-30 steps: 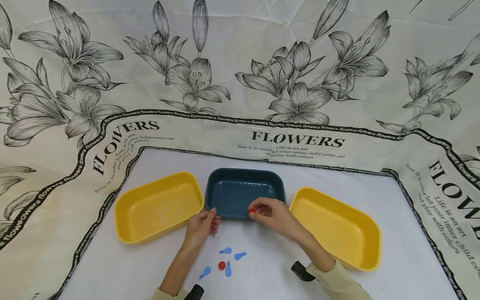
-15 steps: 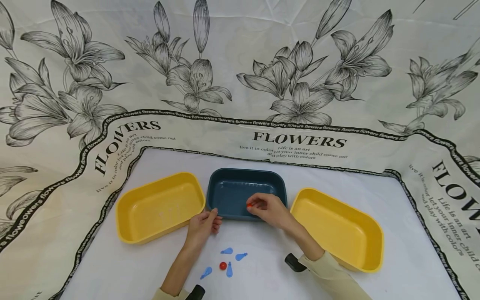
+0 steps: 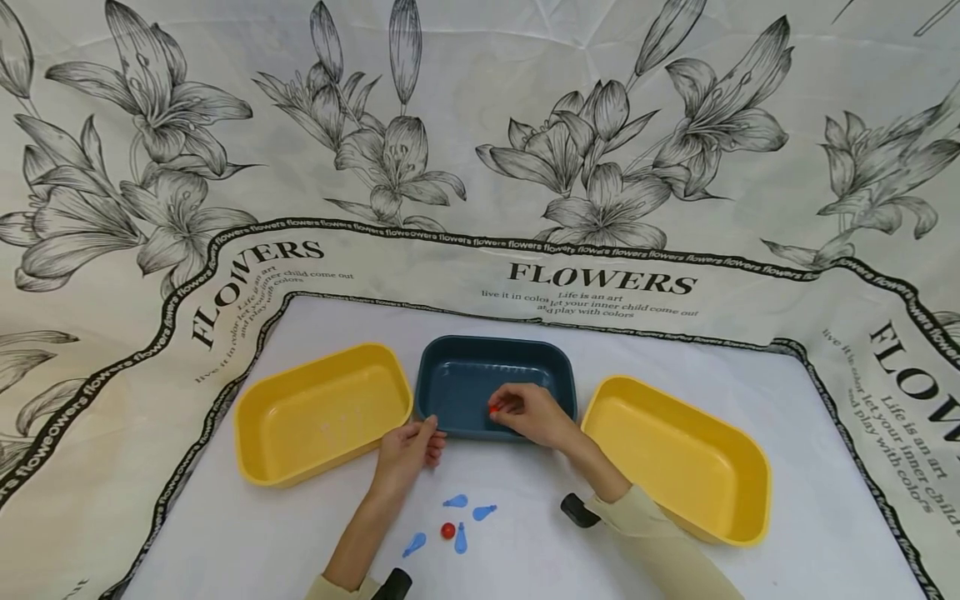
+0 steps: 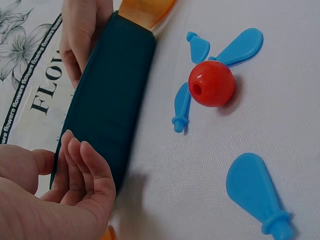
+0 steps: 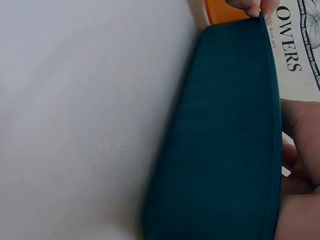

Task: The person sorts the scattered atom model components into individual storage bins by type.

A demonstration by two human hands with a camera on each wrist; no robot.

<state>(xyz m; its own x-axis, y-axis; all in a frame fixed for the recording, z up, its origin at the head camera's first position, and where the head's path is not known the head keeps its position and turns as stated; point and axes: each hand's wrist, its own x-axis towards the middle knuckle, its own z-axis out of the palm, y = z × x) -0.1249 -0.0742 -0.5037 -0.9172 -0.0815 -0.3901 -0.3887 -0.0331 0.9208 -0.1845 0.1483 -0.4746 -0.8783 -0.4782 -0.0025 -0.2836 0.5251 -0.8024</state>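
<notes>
My left hand (image 3: pixel 405 450) pinches the rim of the dark blue basin (image 3: pixel 461 387) at its near left corner. In the left wrist view the thumb lies over the rim and the fingers against the outer wall. Over the inside of that basin, my right hand (image 3: pixel 534 412) holds a small red ball (image 3: pixel 492 409) between thumb and fingertips. Closer to me on the table lies another red ball (image 4: pixel 211 83), with a hole in it. Several blue paddle-shaped plastic pieces (image 4: pixel 243 46) with short stems lie around it. The right wrist view shows mostly the basin's outer wall.
A yellow basin (image 3: pixel 251 450) stands to the left of the dark blue one, and another yellow basin (image 3: pixel 753 467) to its right. Some clear, faint small things (image 3: pixel 326 427) show in the left one. Flower-printed cloth (image 3: pixel 600 283) rises behind the white table (image 3: pixel 540 533).
My right hand has moved a little left and farther in over the dark blue basin, with the red ball in its fingers. The left hand keeps its place at the rim.
</notes>
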